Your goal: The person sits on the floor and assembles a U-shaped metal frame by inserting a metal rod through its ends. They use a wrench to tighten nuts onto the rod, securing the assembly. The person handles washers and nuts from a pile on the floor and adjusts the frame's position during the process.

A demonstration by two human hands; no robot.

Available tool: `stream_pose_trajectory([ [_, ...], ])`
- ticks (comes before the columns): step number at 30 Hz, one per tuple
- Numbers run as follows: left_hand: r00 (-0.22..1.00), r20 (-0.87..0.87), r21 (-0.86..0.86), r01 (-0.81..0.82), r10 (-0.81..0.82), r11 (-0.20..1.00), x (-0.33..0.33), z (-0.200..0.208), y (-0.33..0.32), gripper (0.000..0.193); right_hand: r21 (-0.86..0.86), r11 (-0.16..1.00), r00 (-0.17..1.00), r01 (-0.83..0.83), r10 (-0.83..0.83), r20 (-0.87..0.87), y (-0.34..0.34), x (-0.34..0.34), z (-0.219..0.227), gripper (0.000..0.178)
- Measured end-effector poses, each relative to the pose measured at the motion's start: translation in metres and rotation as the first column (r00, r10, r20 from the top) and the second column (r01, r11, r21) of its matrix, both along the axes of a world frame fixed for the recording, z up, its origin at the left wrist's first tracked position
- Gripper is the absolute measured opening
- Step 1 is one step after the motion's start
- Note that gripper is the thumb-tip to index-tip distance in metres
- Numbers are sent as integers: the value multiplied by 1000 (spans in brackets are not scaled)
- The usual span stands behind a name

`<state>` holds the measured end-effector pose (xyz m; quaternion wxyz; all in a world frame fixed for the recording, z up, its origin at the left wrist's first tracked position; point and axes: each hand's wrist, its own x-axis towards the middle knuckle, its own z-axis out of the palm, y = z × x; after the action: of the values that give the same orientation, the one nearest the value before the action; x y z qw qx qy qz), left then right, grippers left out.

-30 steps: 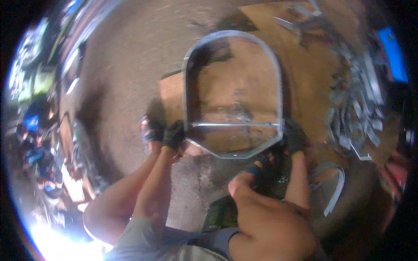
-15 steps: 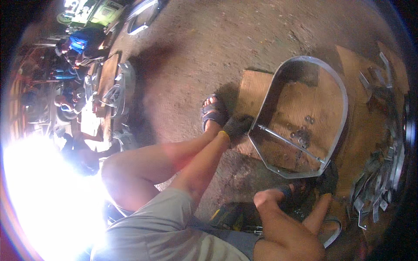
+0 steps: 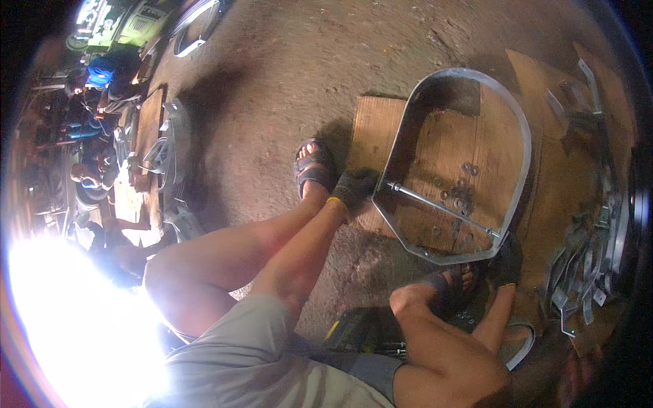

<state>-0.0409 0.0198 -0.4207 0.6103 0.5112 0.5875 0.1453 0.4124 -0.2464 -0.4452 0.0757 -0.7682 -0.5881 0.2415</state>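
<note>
A large arched grey metal frame (image 3: 527,151), with a bent angular near end, stands on cardboard in front of me. A threaded rod (image 3: 442,209) with nuts near its ends spans the frame's width. My left hand (image 3: 357,188), in a dark glove with a yellow cuff edge, closes on the frame's left corner, by one rod end. At the opposite corner my gloved right hand (image 3: 505,262) grips the band near the rod's other end; its fingers are partly hidden. Several small round nuts or washers (image 3: 461,201) lie on the cardboard inside the frame.
Flat cardboard (image 3: 371,136) covers part of the dirt floor. Bent metal strips (image 3: 578,279) are piled at the right. My sandalled feet flank the frame. At far left, people work beside a wooden bench (image 3: 151,129) with metal bands; strong glare fills the lower left.
The whole view has shifted slightly, so everything sits a little further left and higher. Both hands keep their places on the frame, and the rod still spans it.
</note>
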Motion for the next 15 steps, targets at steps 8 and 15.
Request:
stream_pose_trajectory([
  [8, 955, -185, 12, 238, -232, 971, -3, -24, 6, 23, -23, 997, 997, 80, -80, 13, -10, 5, -7, 52],
  [15, 901, -236, 311, 425, -364, 850, -40, -103, 8, 27, -66, 979, 972, 195, -202, -122, 9, -8, 3, 46],
])
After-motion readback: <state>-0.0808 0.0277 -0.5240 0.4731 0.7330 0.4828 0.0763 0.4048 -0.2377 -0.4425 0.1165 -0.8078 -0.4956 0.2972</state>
